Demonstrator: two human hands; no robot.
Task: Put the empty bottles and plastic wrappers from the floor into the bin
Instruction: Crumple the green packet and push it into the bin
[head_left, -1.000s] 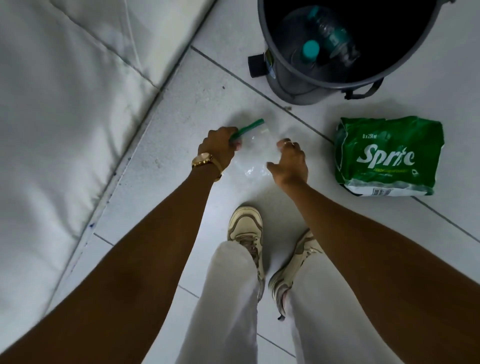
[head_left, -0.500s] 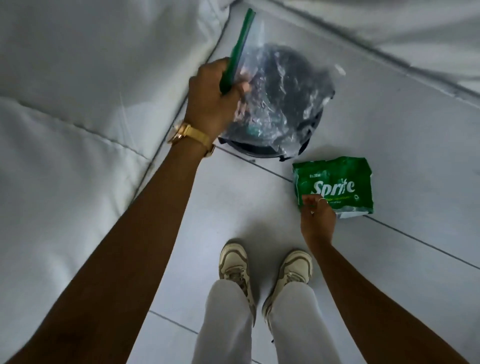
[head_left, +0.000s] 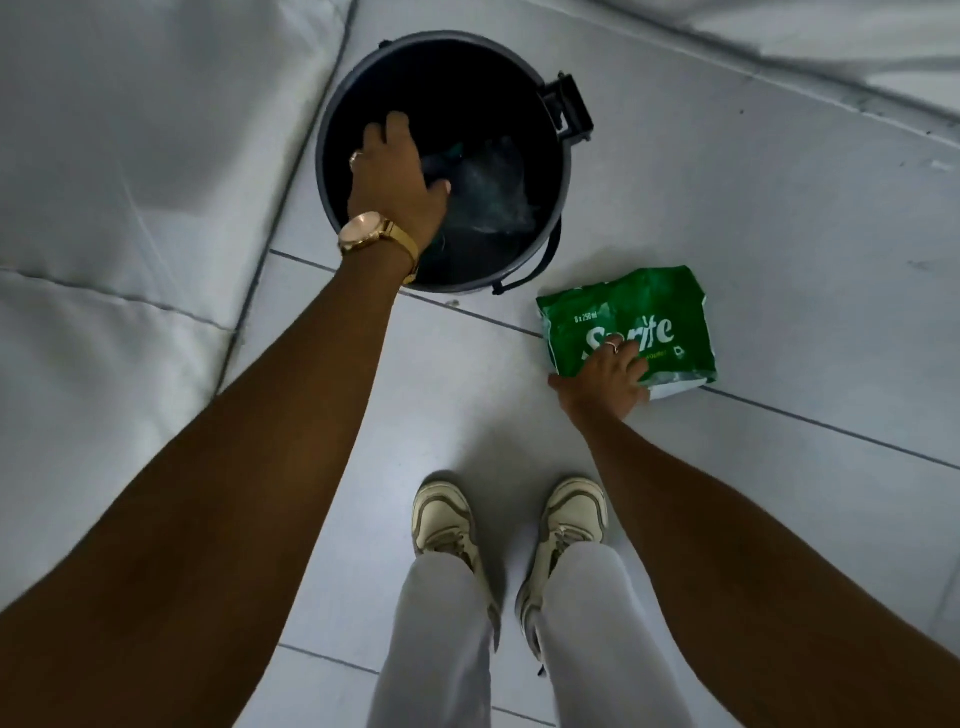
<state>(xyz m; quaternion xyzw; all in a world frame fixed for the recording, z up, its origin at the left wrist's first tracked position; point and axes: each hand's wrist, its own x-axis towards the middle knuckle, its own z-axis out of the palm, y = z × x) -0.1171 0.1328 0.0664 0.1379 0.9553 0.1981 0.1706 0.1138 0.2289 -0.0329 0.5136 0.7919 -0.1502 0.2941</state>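
The round dark bin (head_left: 568, 171) stands open on the white tile floor. My left hand (head_left: 395, 176), with a gold watch on its wrist, reaches down into the bin's mouth with fingers spread. A crumpled clear plastic wrapper (head_left: 493, 192) with a green strip lies inside the bin, right beside my thumb. To the right of the bin, a green Sprite wrapper (head_left: 654, 312) lies on the floor. My right hand (head_left: 602, 384) grips its near left corner, fingers on top of the logo.
A white padded cushion (head_left: 130, 208) runs along the left, close against the bin. Another white cushion (head_left: 831, 31) crosses the top right. The bin's black pedal (head_left: 569, 106) sticks out at its far side. My two shoes (head_left: 447, 525) stand just behind the wrappers.
My left hand lifted the clear wrapper from the floor, carried it over the bin and lowered it inside. My right hand moved right onto the Sprite wrapper and closed on it.
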